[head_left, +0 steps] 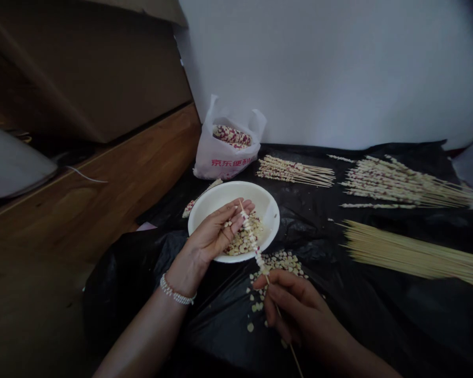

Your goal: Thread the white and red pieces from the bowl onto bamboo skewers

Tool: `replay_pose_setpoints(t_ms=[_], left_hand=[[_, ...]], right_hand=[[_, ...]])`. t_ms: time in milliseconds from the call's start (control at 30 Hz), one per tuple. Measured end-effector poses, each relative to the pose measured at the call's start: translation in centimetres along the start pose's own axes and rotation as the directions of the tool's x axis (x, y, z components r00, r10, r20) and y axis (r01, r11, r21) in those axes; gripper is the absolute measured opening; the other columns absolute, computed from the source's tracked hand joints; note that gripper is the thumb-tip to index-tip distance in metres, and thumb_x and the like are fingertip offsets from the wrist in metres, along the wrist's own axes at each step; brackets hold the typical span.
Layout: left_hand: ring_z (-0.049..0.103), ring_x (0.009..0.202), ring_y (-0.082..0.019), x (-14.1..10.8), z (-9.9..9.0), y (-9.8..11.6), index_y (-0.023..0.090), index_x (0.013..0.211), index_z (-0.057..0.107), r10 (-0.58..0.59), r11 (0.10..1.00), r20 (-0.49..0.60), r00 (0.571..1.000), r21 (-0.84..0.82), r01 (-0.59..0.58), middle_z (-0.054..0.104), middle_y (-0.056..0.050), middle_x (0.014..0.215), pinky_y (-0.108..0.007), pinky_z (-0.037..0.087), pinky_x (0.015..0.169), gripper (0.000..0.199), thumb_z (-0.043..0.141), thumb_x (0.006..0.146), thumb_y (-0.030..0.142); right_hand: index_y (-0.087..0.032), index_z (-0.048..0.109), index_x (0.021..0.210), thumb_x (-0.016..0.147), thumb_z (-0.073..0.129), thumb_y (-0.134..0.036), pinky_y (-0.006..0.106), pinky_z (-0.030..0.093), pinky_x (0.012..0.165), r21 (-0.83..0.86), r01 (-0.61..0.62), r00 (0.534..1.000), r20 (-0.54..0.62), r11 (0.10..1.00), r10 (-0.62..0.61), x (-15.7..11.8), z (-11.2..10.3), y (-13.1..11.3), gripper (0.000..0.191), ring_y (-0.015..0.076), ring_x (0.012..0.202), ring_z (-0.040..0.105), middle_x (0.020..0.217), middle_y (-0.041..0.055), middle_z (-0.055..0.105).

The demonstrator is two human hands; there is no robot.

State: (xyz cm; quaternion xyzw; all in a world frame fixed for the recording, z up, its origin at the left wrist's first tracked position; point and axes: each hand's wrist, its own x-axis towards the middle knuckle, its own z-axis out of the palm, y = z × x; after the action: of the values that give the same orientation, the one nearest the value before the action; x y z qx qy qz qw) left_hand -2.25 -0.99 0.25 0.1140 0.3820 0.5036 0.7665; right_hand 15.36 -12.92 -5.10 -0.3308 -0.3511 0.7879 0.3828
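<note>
The right hand (294, 300) has its grip closed round a skewer (279, 312) threaded with pale and purple kernels (255, 249), its tip slanting up by the left hand (216, 226), half curled over a white bowl (200, 205); from where I stand, I can't tell whether that grip pinches anything. Loose kernels (286, 261) lie just beyond the right grip, bare skewers (402, 249) off to its right.

Pale wall (331, 73), wooden board (153, 152).

On the front of the white plastic bag (221, 154) we read red characters, 京东便利; what follows at the edge we cannot make out.
</note>
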Motion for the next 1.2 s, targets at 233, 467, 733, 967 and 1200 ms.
replay_pose_setpoints(t_ms=[233,467,733,967,1200], left_hand=[[0.073,0.069,-0.01,-0.5,0.8,0.2,0.012,0.127,0.062,0.046,0.999,-0.117,0.992,-0.006,-0.047,0.077,-0.007,0.092,-0.014,0.059,0.063,0.037,0.056,0.092,0.006],[0.074,0.091,-0.015,-0.4,0.1,0.1,0.017,0.127,0.065,0.077,0.993,-0.007,0.997,0.091,-0.076,0.073,-0.013,0.116,-0.012,0.057,0.062,0.043,0.062,0.086,0.004],[0.07,0.106,-0.017,-0.4,-0.1,-0.2,0.017,0.119,0.069,0.111,0.982,-0.004,0.994,0.151,-0.109,0.072,-0.011,0.12,-0.012,0.057,0.073,0.039,0.064,0.084,0.001],[0.07,0.107,-0.02,0.2,-0.8,-0.3,0.014,0.112,0.071,0.128,0.975,0.074,0.989,0.175,-0.14,0.07,-0.014,0.123,-0.014,0.058,0.071,0.03,0.064,0.085,0.005],[0.071,0.104,-0.019,0.2,-0.8,-0.3,0.013,0.113,0.07,0.126,0.979,0.022,0.992,0.156,-0.128,0.071,-0.014,0.121,-0.013,0.058,0.069,0.031,0.063,0.085,0.003]], right_hand=[[-0.018,0.07,0.099,0.094,0.062,-0.04,0.016,0.021,0.036,-0.027,-0.014,1.0,-0.011,1.0,0.013,0.1,0.3,0.0,0.023,0.0018,0.037,0.042,0.059,-0.0046,0.063],[-0.019,0.069,0.098,0.092,0.063,-0.041,0.016,0.02,0.036,-0.02,-0.035,0.999,0.0,0.999,0.035,0.1,0.4,0.0,0.025,0.0016,0.035,0.041,0.058,-0.0052,0.062],[-0.019,0.07,0.099,0.095,0.061,-0.037,0.016,0.02,0.035,0.0,-0.036,0.999,0.006,0.999,0.036,0.2,0.1,0.4,0.02,0.002,0.035,0.041,0.06,-0.0047,0.063],[-0.019,0.07,0.101,0.095,0.061,-0.037,0.015,0.02,0.035,0.022,-0.039,0.999,0.017,0.999,0.039,0.2,0.0,0.5,0.02,0.002,0.036,0.042,0.062,-0.0043,0.063],[-0.018,0.069,0.099,0.094,0.063,-0.04,0.016,0.019,0.034,0.016,-0.041,0.999,0.005,0.999,0.041,0.2,0.3,0.2,0.024,0.0019,0.035,0.041,0.06,-0.0044,0.063]])
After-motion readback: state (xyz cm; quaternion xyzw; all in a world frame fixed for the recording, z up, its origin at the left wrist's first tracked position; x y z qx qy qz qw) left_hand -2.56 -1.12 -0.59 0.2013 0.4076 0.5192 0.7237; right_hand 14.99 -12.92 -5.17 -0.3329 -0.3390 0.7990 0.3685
